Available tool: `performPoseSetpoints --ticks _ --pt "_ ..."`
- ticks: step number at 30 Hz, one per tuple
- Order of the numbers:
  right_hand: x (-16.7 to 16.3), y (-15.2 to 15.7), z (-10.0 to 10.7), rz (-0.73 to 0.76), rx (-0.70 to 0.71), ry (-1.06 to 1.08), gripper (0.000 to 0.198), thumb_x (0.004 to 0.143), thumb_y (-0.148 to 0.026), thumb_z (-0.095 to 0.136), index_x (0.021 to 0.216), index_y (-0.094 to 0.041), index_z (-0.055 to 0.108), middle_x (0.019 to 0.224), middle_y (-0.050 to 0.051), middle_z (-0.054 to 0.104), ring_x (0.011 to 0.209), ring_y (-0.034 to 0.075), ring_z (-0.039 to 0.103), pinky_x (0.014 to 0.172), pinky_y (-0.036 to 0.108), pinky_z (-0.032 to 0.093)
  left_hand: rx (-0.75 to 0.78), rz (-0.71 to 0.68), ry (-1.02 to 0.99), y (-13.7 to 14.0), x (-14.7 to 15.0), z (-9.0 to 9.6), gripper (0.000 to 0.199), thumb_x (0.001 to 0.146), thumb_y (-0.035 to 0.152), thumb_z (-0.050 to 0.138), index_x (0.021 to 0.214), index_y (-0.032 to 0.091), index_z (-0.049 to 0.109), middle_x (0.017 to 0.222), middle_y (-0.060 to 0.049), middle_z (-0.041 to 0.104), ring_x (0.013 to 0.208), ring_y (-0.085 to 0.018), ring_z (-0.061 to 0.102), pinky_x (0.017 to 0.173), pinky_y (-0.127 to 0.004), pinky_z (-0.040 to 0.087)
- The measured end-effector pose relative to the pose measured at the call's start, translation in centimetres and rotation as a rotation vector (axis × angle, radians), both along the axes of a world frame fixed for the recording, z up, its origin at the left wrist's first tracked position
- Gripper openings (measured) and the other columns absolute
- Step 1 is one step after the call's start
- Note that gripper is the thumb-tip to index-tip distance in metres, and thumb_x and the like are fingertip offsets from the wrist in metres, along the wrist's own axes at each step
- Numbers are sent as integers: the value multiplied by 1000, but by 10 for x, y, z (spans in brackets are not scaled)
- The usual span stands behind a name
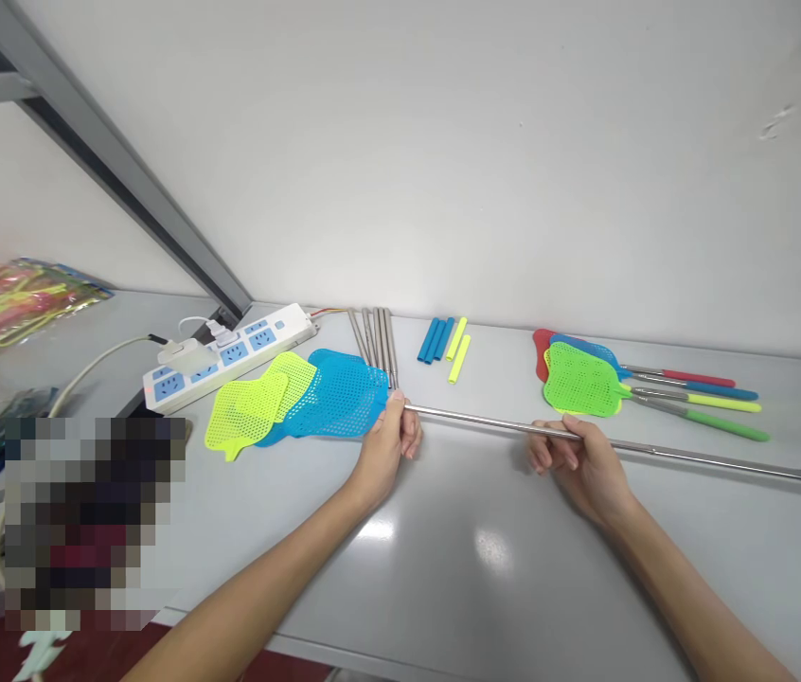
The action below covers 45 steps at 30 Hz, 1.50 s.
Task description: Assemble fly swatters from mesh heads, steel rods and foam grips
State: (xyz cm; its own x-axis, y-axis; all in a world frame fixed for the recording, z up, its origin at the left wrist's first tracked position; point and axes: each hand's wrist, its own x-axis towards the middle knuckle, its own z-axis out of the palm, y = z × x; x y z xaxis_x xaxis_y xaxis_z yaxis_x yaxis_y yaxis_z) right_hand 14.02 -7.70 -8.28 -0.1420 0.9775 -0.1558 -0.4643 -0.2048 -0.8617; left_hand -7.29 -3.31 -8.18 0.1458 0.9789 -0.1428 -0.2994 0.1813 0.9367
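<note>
Though thin, long metal rod (631, 446) in left hand (382, 438) and right hand (586, 462).

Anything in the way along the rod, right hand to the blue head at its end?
Only the left hand, closed at the neck of the blue head; the rod from there to the right hand looks bare.

"What lies on the left of the bench (457, 592)?"
"A power strip (234, 355), with bags (17, 298) further left. Swatter heads (335, 396) lie in front of it, towards the right."
"And behind the heads?"
"Rods (381, 336), near the wall (478, 170), with tubes (437, 339) to their right."
"What's on the right?"
"A pile of swatters (581, 381). The pole (471, 416) passes in front, and maybe meets a head, but the left hand (382, 438) covers that spot."
</note>
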Motion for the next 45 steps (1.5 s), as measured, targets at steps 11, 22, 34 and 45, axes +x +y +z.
performPoseSetpoints --ticks 11,22,34,45 --pt "-3 -1 -3 -2 27 -16 46 82 -26 22 40 -20 38 51 6 46 53 18 41 53 31 30 -24 -13 -32 -4 1 -4 41 83 37 33 47 17 33 34 8 25 31 -5 26 39 -22 21" --pt "-5 -2 -8 -10 19 -50 45 83 -29 21 41 -21 35 50 5 47 52 18 43 54 32 31 -29 -10 -19 -6 3 -3 41 82 39 34 47 17 33 34 8 26 31 -5 26 39 -21 21" --pt "-25 -7 -7 94 -19 -104 42 84 -30 23 46 -19 38 51 4 49 52 16 43 52 29 32 -103 -64 33 -17 13 -11 46 78 49 35 45 18 34 31 7 25 30 -6 28 38 -21 25" --pt "-24 -4 -1 84 -64 -167 42 81 -38 32 50 -17 49 51 3 45 52 14 43 51 28 35 -162 -102 -78 -12 10 -7 41 80 41 31 48 17 41 33 7 29 31 -7 30 43 -22 30"
